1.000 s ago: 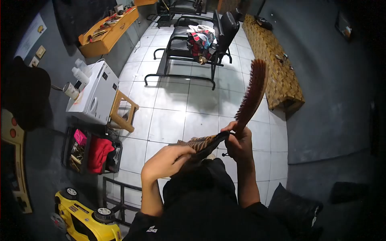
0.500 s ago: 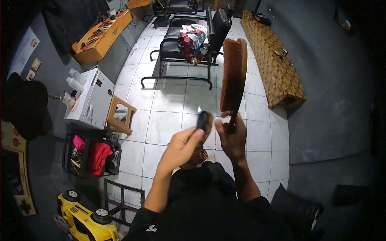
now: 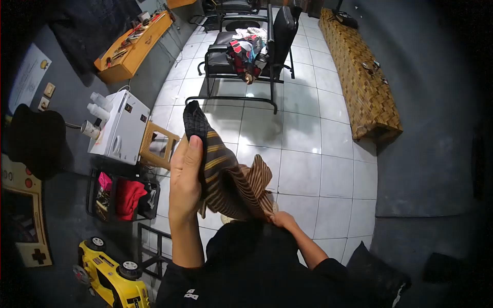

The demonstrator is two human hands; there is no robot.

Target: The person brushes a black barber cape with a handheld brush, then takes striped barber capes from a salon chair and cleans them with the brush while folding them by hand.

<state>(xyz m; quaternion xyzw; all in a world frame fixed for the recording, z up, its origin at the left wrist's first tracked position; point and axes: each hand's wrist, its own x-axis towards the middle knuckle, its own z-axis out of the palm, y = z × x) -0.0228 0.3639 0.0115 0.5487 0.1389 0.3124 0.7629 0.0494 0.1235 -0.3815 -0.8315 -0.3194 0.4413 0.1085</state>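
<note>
A striped cloth (image 3: 226, 172), brown with gold and dark stripes, is stretched between my hands in front of my body. My left hand (image 3: 186, 172) grips its black, textured upper end, thumb laid across the front. The cloth hangs in folds from there, down and to the right. A loose brown-striped flap (image 3: 260, 174) sticks up near its right side. Down at the lower right, my right hand (image 3: 283, 219) has closed fingers at the cloth's edge, close to my black shirt. Part of that hand's grip is hidden.
A black metal-framed chair (image 3: 218, 54) ahead bears a heap of clothes (image 3: 249, 49). At left are a small white fridge (image 3: 123, 126), a tan stool (image 3: 147, 146), a basket (image 3: 95, 197) and a yellow toy car (image 3: 108, 274). A woven bench (image 3: 359, 82) lines the right wall.
My left hand has moved left with the dark end. My right hand has dropped low towards my body. The tall, curved brown shape above my right hand is gone; striped cloth is now spread between the hands.
</note>
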